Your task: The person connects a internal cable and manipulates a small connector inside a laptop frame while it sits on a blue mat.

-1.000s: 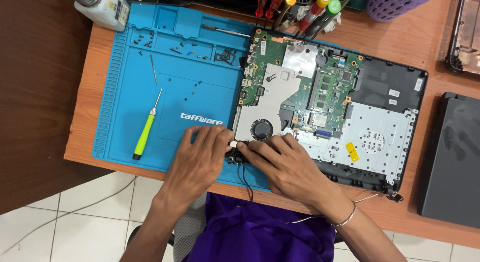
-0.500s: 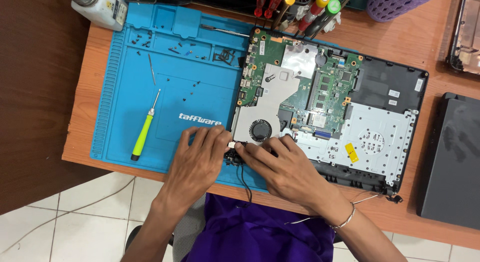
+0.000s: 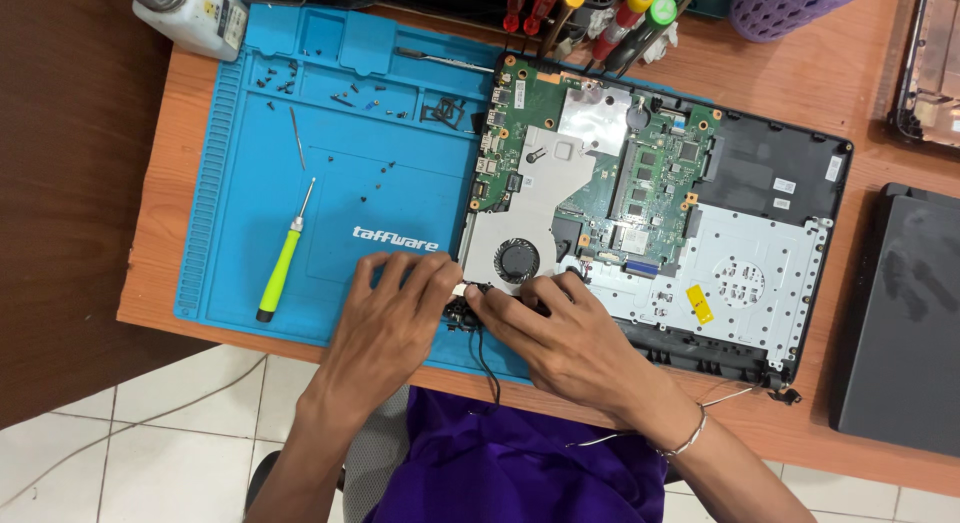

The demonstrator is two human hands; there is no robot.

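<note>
Nothing's really moved in the last second: left hand (image 3: 395,313) and right hand (image 3: 565,333) still pinch the small black connector (image 3: 462,311) at the opened laptop (image 3: 650,213) corner, so it's still stuck.

Opened laptop base (image 3: 760,233) lies on tabletop (image 3: 860,103), its left part overlapping repair mat (image 3: 330,113). Motherboard (image 3: 590,163) sits in base's left half, cooling fan (image 3: 517,260) at its near corner. Screwdriver (image 3: 283,263) on mat, left of base; loose screws (image 3: 330,83) behind it.

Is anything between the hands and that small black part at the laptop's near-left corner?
Nothing visible. The left hand and the right hand both have fingertips already on the small black part, whose black cable hangs off the mat's edge.
</note>
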